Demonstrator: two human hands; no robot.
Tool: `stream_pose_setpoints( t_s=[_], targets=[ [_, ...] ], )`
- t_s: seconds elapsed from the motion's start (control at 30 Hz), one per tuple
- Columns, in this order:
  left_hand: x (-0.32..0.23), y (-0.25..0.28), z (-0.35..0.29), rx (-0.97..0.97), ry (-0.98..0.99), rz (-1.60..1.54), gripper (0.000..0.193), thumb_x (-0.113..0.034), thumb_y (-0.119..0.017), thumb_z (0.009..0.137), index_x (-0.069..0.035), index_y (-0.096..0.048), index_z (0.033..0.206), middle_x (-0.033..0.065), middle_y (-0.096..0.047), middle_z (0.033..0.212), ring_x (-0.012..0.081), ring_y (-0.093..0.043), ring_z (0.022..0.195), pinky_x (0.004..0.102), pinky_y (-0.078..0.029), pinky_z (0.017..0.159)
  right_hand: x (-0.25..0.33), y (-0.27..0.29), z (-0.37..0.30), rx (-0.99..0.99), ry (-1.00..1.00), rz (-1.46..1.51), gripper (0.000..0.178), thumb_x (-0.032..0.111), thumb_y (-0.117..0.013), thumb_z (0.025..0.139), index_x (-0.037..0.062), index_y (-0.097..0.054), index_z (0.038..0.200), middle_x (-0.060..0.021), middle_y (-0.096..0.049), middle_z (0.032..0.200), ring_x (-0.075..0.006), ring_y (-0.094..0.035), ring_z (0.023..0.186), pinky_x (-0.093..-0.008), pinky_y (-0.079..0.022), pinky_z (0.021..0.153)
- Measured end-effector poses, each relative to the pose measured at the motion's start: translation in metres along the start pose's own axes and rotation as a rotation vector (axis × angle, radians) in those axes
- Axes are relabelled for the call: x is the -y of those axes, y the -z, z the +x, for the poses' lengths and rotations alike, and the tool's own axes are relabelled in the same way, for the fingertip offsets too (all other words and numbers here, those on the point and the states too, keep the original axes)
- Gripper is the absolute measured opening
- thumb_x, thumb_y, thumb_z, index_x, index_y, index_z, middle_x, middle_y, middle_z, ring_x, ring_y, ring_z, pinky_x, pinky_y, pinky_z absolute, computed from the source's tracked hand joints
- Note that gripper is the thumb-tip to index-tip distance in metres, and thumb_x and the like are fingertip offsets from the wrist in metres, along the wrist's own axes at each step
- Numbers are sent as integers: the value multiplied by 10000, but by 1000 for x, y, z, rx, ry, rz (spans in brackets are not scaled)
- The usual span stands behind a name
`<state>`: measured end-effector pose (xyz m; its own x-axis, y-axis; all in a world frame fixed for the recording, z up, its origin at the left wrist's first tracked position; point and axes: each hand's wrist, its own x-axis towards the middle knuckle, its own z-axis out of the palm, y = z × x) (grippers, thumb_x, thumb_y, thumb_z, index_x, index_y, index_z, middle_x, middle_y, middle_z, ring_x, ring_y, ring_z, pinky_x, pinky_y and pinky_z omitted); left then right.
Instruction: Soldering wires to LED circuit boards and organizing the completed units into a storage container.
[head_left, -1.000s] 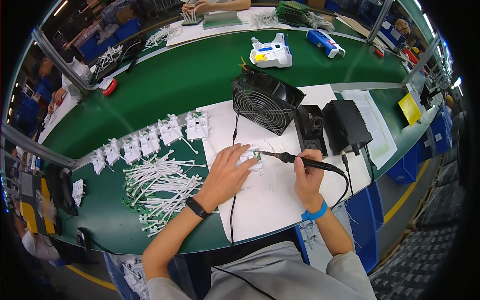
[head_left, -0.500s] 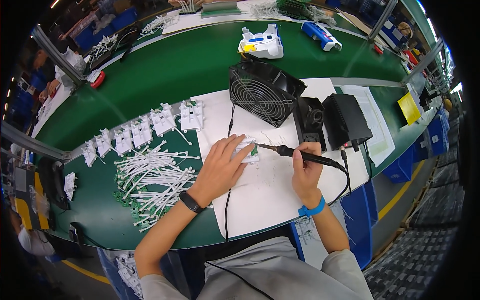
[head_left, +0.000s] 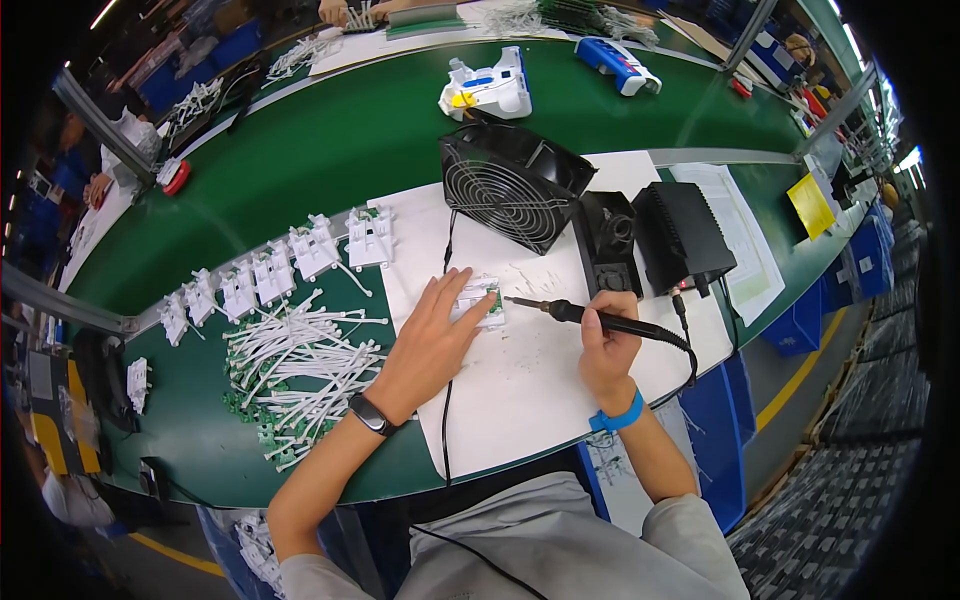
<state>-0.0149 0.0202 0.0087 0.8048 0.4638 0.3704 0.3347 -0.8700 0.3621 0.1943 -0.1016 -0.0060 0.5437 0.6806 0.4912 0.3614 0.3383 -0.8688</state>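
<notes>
1. I count one white plastic housing with a small green circuit board (head_left: 494, 311) at my fingers, six white plastic housings in a row (head_left: 371, 240) at the far left, and one lone white plastic housing (head_left: 138, 385) farther left. The heap of thin white cables with green ends (head_left: 310, 355) is too tangled to count.
2. There is one black soldering iron with a slim metal tip (head_left: 625, 323), one black square fan with a round wire guard (head_left: 505, 200) and one black ribbed box (head_left: 685, 240).
3. My housing lies on the white sheet (head_left: 520, 400) on the green table (head_left: 200, 440), partly covered by my hand; its green board shows on the right.
4. I cannot tell its long axis under my fingers. The iron's tip points left and slightly far, its long axis running mostly left to right, ending just beside the board; I cannot tell whether they touch.
5. My left grip (head_left: 430, 335) lies spread, fingertips on the housing; my right grip (head_left: 610, 345) is closed around the iron's handle.
</notes>
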Motion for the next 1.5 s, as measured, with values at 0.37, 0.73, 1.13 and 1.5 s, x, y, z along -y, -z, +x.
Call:
stream_pose_setpoints(
  t_s=[0.37,0.73,1.13,1.5],
  targets=[
    [-5,5,2,36,72,-43,476,-66,-679,883,-151,-615,1347,189,-500,1410,421,-449,1345,473,-383,1136,-5,2,-2,66,33,22,155,70,-665,922,52,-521,979,16,-531,672,-41,-396,562,-224,-315,506],
    [-6,6,3,16,56,-49,457,-60,-677,885,-130,-624,1333,199,-499,1399,424,-465,1320,464,-418,1089,4,5,0,159,101,-55,136,68,-614,948,58,-480,975,22,-504,758,-25,-383,630,-194,-312,566],
    [-5,5,1,18,60,-47,450,-63,-674,887,-129,-626,1329,195,-503,1396,425,-467,1317,468,-412,1095,-1,5,-3,164,51,-6,134,60,-596,954,60,-466,986,11,-491,751,-33,-365,627,-202,-298,566],
    [-9,-4,9,-36,54,121,467,-184,-710,874,-124,-612,1326,203,-543,1318,389,-528,1197,446,-463,1010,1,0,2,-78,91,0,158,29,-658,915,43,-527,1002,-16,-565,767,-47,-450,620,-211,-355,553]
  ],
)
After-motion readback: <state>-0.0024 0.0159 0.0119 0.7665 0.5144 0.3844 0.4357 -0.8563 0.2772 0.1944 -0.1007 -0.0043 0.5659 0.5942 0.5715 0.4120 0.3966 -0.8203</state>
